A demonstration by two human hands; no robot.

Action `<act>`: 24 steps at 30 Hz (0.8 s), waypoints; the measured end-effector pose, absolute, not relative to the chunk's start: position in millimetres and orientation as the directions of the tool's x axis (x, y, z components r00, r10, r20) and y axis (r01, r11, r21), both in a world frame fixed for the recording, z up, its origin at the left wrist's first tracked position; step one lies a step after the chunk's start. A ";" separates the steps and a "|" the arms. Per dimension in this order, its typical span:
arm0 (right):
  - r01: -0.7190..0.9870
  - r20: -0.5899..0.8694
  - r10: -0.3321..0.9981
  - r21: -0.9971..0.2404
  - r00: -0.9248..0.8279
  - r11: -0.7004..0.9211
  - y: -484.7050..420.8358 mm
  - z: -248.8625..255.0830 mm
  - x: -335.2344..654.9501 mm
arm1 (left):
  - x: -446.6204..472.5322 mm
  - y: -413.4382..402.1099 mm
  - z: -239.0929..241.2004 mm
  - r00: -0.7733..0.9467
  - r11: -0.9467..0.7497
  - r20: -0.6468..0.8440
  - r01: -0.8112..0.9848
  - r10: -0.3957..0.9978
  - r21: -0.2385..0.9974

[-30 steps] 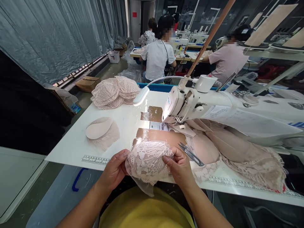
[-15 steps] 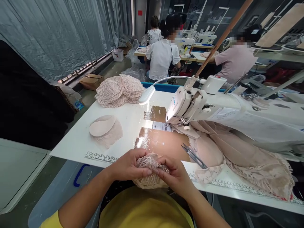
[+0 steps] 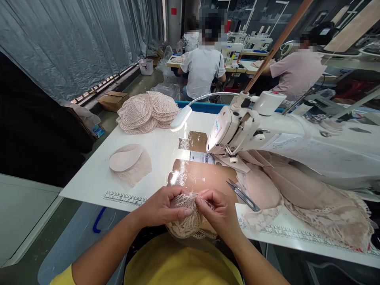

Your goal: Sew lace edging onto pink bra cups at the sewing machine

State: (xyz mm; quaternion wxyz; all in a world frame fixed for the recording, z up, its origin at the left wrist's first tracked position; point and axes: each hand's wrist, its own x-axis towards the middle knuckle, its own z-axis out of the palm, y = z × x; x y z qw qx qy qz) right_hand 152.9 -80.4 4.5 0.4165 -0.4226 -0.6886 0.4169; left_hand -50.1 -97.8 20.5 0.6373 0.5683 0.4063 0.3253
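Both my hands hold one pale pink lace bra cup (image 3: 188, 223) at the near edge of the white sewing table (image 3: 160, 154). My left hand (image 3: 162, 206) wraps round its left side, thumb pressed on the lace. My right hand (image 3: 221, 213) pinches the cup's top edge between thumb and fingers. Thread snips (image 3: 243, 194) lie on the table just right of my right hand. The white sewing machine (image 3: 237, 128) stands behind, its lamp (image 3: 181, 118) lit over the taped needle area.
A stack of lace cups (image 3: 148, 111) sits at the table's far left. A foam pad on a lace piece (image 3: 129, 162) lies at the left. A heap of sewn cups and lace (image 3: 299, 190) fills the right. Other people sit at machines behind.
A second ago I held the cup spread open and dome up between both hands. Since then I have folded it together and lowered it to the table edge, with my hands closer.
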 end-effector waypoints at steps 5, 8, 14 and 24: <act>0.252 0.242 0.929 -0.915 -0.280 0.314 -78.9 7.4 154.6 | -45.7 -92.6 25.6 0.401 0.067 -0.113 0.127 0.909 0.990; 0.236 0.243 0.928 -0.920 -0.281 0.312 -78.0 8.5 154.4 | -42.2 -90.5 25.4 0.415 0.061 -0.115 0.142 0.902 0.988; 0.223 0.209 0.930 -0.933 -0.304 0.282 -76.6 11.6 155.4 | -37.2 -85.5 18.9 0.463 0.216 -0.196 0.009 0.865 0.976; 0.105 -0.049 0.907 -0.994 -0.418 -0.005 -63.5 6.9 163.8 | -32.4 -78.0 23.8 0.454 0.099 -0.126 0.083 0.882 0.992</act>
